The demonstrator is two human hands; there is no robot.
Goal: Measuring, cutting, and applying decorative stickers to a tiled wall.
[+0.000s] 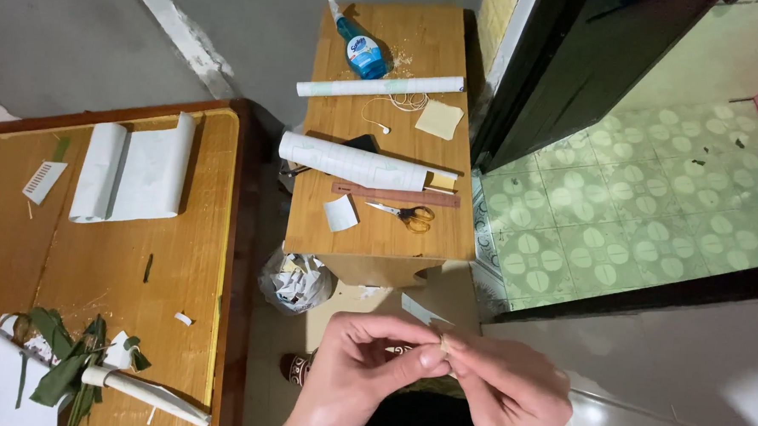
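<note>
L hand [364, 370] + R hand [503, 389] meet low in frame, fingertips pinched together on tiny pale scrap [446, 344]; what it is, can't tell. Above hands: small wooden table [378, 230] w/ scissors [409, 215], ruler [395, 194], paper rolls, blue bottle [361, 46]. Plastic bag of paper scraps [295, 282] on floor nr table. Green leaves [66, 361] on big table at L.

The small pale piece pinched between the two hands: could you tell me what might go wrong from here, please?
1. The small piece is held only by the fingertips of the left hand and right hand, over the floor rather than a table; it could slip and drop.
2. The scissors lie near the small table's front edge, where a knock might send them off towards the feet.
</note>
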